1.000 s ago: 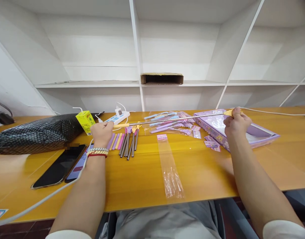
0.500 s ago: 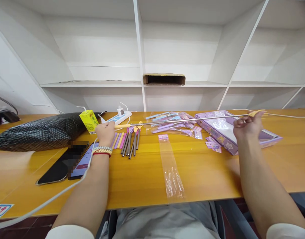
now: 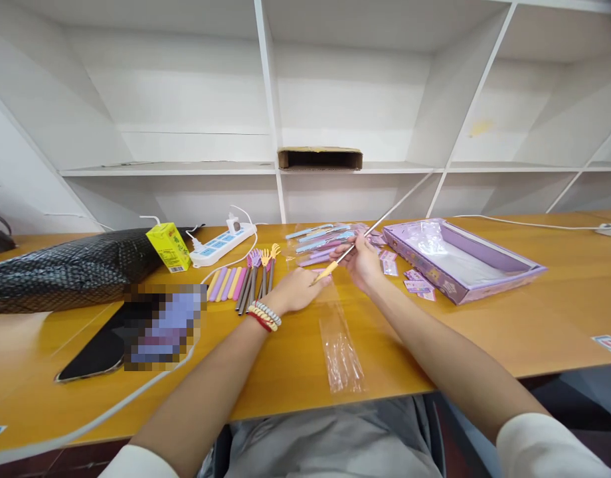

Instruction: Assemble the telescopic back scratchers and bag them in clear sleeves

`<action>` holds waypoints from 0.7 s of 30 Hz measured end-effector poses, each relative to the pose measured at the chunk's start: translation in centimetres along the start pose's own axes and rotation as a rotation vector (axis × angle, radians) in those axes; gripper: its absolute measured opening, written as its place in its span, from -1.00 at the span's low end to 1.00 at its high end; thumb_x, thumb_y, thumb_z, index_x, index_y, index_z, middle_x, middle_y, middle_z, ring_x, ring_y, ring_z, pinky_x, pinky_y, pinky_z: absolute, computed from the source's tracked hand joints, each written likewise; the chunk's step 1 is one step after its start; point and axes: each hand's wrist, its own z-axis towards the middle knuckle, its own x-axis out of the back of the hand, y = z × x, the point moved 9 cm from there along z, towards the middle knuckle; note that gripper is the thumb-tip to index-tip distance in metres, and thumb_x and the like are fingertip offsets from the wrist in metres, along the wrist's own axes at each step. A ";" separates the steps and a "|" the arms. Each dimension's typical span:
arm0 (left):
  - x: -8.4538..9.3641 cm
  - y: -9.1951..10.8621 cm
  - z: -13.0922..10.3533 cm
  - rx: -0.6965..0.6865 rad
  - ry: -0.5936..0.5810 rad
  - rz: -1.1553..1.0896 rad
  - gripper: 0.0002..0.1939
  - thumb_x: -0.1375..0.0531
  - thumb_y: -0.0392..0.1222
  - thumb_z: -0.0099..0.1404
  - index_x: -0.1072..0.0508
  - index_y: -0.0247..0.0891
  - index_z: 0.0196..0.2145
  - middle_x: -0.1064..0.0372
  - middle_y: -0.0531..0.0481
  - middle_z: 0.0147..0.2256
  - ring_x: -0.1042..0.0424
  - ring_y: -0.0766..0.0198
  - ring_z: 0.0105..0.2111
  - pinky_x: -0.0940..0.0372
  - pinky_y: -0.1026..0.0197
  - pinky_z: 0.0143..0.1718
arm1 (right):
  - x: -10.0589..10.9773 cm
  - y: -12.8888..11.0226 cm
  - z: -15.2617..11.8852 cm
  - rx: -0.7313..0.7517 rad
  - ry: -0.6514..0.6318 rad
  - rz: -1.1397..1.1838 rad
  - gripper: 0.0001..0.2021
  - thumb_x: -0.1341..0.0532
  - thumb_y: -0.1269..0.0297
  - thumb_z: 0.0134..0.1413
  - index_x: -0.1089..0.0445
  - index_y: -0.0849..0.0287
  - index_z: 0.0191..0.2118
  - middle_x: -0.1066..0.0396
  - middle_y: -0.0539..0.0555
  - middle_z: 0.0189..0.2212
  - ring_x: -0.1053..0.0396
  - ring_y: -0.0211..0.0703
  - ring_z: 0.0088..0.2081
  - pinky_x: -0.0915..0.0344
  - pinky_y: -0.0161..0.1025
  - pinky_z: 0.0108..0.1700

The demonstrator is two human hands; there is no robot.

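A telescopic back scratcher with a yellow handle [image 3: 327,271] and a thin metal rod [image 3: 398,204] is tilted, its rod pulled out long and rising to the far right. My left hand [image 3: 298,290] is closed at the handle end. Around the rod just above the handle, my right hand [image 3: 362,262] has its fingers closed. The scratcher's far end is only a faint yellow blur before the shelf. Under my hands lies a clear plastic sleeve [image 3: 340,352], its top partly covered. Left of them are short back scratchers [image 3: 256,279] with claw heads and several coloured handles [image 3: 226,284].
Bagged scratchers [image 3: 320,239] lie behind my hands. To the right are small purple cards [image 3: 419,284] and an open purple box [image 3: 455,285]. A power strip [image 3: 223,244], yellow drink carton [image 3: 168,248], black wrapped package [image 3: 76,269] and phone [image 3: 96,345] sit left.
Both hands have come together at the middle. The right hand has left the claw end and now grips the rod by the handle. The scratcher has swung from level to steeply tilted.
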 end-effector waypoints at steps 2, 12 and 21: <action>-1.1 0.0 0.8 0.003 -0.072 -0.045 -0.54 0.12 0.09 0.32 -0.37 -0.24 -0.49 -0.39 -0.08 -0.48 -0.35 0.21 -0.45 -0.15 0.20 -0.38 | -0.5 1.1 -0.1 -0.038 0.013 0.075 -0.71 -0.03 -0.01 0.17 -0.19 0.13 -0.35 -0.32 -0.06 -0.64 -0.32 -0.26 -0.62 -0.25 -0.32 -0.58; -3.8 1.9 1.4 0.132 0.112 -0.107 -0.65 0.05 0.01 0.31 -0.30 -0.26 -0.12 -0.41 -0.21 -0.22 -0.41 0.05 -0.26 -0.22 0.11 -0.31 | 1.2 2.9 0.1 -0.166 0.118 0.275 -0.64 0.12 0.04 0.26 -0.08 0.13 -0.48 0.02 -0.14 -0.73 0.03 -0.36 -0.71 -0.13 -0.36 -0.61; -4.3 2.0 1.0 0.158 0.066 0.006 -0.54 0.02 0.15 0.28 -0.26 -0.29 -0.10 -0.39 -0.26 -0.23 -0.41 0.00 -0.23 -0.22 0.11 -0.32 | 1.9 3.3 0.8 -0.197 0.097 0.268 -0.68 0.05 0.11 0.25 -0.07 0.14 -0.50 -0.10 -0.08 -0.67 -0.09 -0.33 -0.64 -0.15 -0.33 -0.60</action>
